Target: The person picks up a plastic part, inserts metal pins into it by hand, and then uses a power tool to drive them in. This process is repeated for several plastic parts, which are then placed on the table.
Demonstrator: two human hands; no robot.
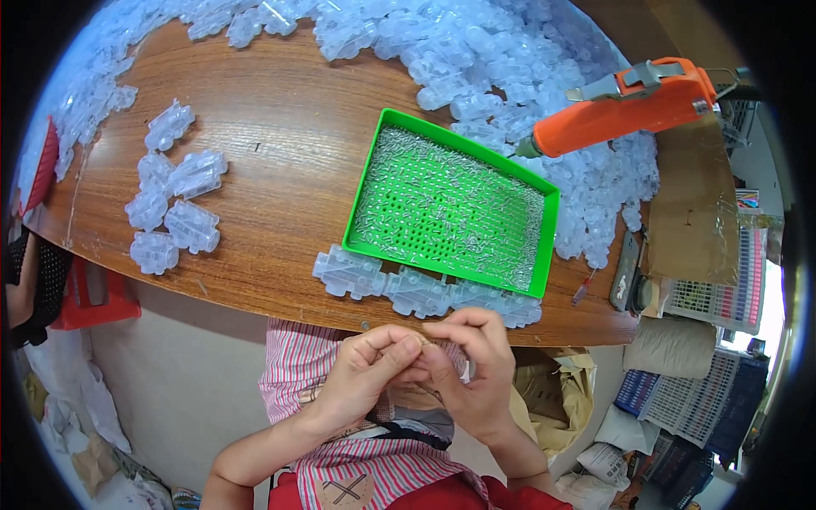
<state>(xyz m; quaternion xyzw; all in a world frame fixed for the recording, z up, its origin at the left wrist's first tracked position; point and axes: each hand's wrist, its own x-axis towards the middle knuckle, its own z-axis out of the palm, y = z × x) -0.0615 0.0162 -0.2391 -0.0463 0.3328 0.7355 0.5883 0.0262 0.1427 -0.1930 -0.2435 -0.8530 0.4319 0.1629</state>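
Here, both hands meet just below the near edge of the wooden bench (280,161), over the person's lap: the left hand (361,374) and right hand (476,370) press fingertips together, pinching something too small and too covered to identify. Straight ahead of them, along the near edge, lies a row of clear plastic shells (416,289), its long axis running left to right, touching the green tray (367,183) of tiny clear pieces. An orange tool (633,102) rests at the far right.

Round wood table (280,127), pale floor (187,382), crates (722,297) at rt.
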